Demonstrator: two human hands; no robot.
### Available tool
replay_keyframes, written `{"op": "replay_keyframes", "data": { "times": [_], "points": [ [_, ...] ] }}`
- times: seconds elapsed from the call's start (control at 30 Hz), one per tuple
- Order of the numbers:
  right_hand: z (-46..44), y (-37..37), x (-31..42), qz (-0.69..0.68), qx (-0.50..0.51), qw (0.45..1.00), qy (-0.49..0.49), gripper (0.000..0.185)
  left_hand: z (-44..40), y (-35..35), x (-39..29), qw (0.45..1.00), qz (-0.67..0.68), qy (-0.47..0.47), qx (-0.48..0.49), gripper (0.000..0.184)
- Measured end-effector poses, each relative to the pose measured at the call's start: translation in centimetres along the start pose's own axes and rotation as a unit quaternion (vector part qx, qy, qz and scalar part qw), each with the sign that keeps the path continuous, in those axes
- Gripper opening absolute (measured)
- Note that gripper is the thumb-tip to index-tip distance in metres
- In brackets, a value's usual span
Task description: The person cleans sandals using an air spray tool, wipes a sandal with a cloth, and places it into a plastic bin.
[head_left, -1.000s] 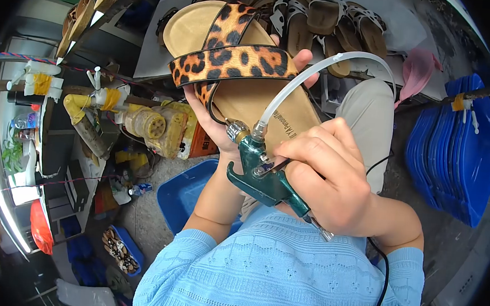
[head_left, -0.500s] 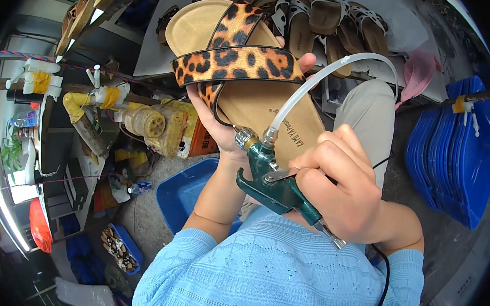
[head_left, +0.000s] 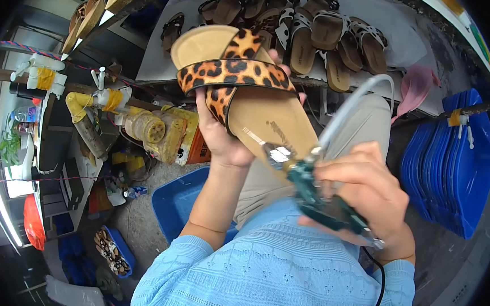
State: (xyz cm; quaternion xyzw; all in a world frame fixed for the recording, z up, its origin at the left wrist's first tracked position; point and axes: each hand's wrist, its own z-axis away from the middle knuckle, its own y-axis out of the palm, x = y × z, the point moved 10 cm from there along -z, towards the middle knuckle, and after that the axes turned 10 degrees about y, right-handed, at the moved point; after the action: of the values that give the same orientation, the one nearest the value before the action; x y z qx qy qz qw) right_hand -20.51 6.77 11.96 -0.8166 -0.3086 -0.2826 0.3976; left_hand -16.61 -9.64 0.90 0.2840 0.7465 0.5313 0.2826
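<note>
Leopard-print sandal (head_left: pixel 249 91), 1; green spray gun (head_left: pixel 310 194), 1.
Left hand (head_left: pixel 223 137) is holding the sandal in the air; right hand (head_left: pixel 365 184) is gripping the blurred spray gun, its nozzle (head_left: pixel 279 154) pointing toward the insole (head_left: pixel 292 128), contact unclear. Other sandals (head_left: pixel 302 52) are lying on the worktop (head_left: pixel 156 61) beyond.

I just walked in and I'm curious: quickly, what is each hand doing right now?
Left hand: holding the leopard-print sandal.
Right hand: closed around the green spray gun, slightly blurred.

Light-blue patterned knit top (head_left: pixel 282 275), beige trousers (head_left: pixel 360 124).
</note>
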Motion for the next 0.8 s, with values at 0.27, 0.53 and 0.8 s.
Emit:
{"op": "replay_keyframes", "data": {
  "times": [0.27, 0.53, 0.8],
  "points": [
    [0.0, -3.4, -2.4, 0.092, -0.123, 0.988, 0.009, 0.034, 1.5, -0.4, 1.4, 0.981, 0.135, -0.092, -0.102, 0.093],
    [-0.8, -2.1, -4.2, 0.088, -0.166, 0.981, 0.043, 0.029, 1.5, -0.7, 0.6, 0.991, -0.108, -0.044, -0.058, 0.087],
    [-0.9, -1.7, -3.8, 0.145, -0.182, 0.972, 0.037, 0.030, 1.0, 0.4, 0.4, 0.997, -0.033, -0.042, -0.050, 0.100]
  ]
}}
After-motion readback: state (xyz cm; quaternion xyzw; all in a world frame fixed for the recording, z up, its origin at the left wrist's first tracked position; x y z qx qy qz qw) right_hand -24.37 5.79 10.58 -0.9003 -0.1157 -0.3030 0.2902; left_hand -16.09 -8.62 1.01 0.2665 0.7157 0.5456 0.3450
